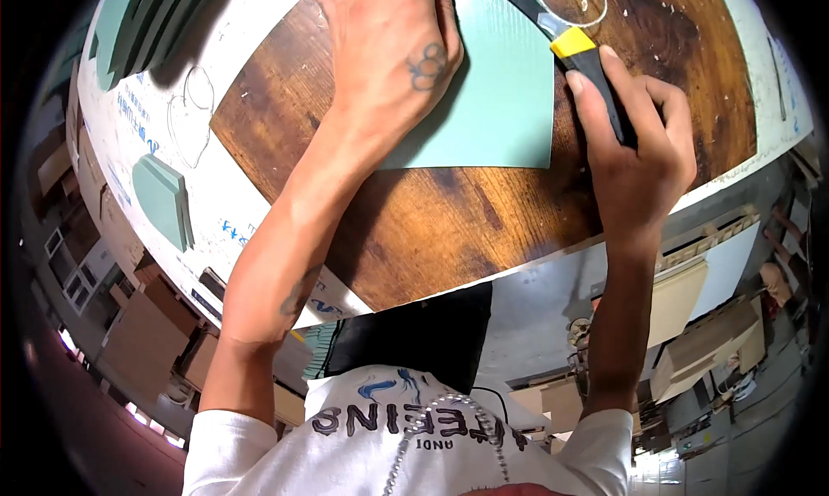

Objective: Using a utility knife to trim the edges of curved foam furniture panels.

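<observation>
White short-sleeved T-shirt (345, 461) at six o'clock; right hand (643, 155), at two, clamped on a slim black-and-yellow utility knife (573, 43).
At twelve, left hand (389, 47) rests on a flat, pale-green sheet (509, 99) reaching one o'clock; finger spread cannot be told.

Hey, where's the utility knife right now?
In the head view, the utility knife is upper right of centre, gripped in the right hand, at the right edge of the pale green sheet.

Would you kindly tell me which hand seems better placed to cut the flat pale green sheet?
Probably the right hand: it grips the black-and-yellow utility knife, which reaches over the pale green sheet, while the left hand appears to rest there.
</observation>
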Motion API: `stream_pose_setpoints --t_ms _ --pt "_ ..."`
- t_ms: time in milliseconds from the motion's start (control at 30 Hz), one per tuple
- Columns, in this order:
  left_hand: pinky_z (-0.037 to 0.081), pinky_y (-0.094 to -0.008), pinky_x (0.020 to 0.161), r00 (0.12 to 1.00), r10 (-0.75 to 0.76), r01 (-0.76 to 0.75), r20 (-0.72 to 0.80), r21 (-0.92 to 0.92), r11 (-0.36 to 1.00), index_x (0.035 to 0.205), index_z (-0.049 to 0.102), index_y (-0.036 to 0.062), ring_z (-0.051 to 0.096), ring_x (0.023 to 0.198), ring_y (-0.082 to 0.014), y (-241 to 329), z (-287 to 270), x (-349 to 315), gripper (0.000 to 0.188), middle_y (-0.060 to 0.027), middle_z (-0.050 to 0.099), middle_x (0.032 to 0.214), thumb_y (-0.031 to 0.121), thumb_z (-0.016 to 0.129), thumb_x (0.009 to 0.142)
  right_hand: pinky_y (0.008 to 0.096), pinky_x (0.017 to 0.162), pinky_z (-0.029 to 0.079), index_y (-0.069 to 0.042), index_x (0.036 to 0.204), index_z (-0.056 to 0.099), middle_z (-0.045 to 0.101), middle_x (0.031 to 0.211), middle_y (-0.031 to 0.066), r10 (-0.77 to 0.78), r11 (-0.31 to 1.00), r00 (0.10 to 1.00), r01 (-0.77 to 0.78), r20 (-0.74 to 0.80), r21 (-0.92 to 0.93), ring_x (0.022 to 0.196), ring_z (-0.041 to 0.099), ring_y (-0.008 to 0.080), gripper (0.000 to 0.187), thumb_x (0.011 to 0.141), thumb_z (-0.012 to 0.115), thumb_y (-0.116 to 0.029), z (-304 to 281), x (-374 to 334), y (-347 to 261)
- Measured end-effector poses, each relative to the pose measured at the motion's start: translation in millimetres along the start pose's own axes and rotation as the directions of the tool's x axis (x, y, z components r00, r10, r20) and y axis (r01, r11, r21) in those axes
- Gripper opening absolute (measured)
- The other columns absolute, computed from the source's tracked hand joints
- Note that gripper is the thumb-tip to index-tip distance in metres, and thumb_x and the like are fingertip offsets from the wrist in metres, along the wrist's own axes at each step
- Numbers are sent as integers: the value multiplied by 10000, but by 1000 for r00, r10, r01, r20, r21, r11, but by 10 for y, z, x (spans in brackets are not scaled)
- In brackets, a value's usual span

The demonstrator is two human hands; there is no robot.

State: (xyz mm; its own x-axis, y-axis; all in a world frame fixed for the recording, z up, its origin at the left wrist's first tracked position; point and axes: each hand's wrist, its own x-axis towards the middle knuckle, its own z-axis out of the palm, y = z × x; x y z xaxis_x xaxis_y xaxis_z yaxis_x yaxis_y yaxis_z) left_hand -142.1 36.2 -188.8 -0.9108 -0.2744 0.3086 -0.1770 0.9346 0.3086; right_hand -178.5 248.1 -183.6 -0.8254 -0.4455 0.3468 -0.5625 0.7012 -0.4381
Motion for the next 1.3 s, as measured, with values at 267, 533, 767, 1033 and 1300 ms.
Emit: stream_pose_setpoints --t_ms 267,533,767,1033,1300 --pt "382 -538 1003 917 346 -217 198 -479 850 1234 630 -3 504 1158 -422 -292 -91 68 371 -277 581 1184 208 609 929 354 633 475 -170 1260 707 579 940 91 75 995 983 -84 167 47 826 556 244 517 770 869 -205 -374 -876 -310" --pt "446 -488 880 999 -35 35 -13 -10 999 1244 668 63 500 1064 -307 12 -55 -402 322 -184 589 1132 237 583 986 344 637 495 -75 1195 731 569 958 93 210 978 970 -210 124 -11 799 581 214 414 809 845 -173 -415 -971 -531" --pt "454 -491 952 1000 -9 9 -1 -74 997 1248 674 123 512 1104 -307 -64 -69 -381 304 -148 598 1151 218 609 967 327 628 498 -82 1200 733 562 952 90 198 979 967 -204 163 18 781 585 204 415 814 845 -183 -364 -807 -478" --pt "401 -493 884 1000 -14 16 19 -108 994 1250 561 16 502 1032 -367 13 -147 -320 382 -212 517 1141 25 631 875 324 648 507 -109 1208 735 568 974 108 164 986 954 -166 250 -15 809 589 205 413 819 843 -192 -386 -669 -392" --pt "389 -501 896 997 -51 54 50 -55 997 1232 546 9 487 1044 -376 73 -153 -301 343 -224 499 1128 40 602 895 347 651 465 -181 1295 679 534 970 59 156 986 969 -163 190 24 860 516 217 542 795 854 -297 -385 -1104 -501"
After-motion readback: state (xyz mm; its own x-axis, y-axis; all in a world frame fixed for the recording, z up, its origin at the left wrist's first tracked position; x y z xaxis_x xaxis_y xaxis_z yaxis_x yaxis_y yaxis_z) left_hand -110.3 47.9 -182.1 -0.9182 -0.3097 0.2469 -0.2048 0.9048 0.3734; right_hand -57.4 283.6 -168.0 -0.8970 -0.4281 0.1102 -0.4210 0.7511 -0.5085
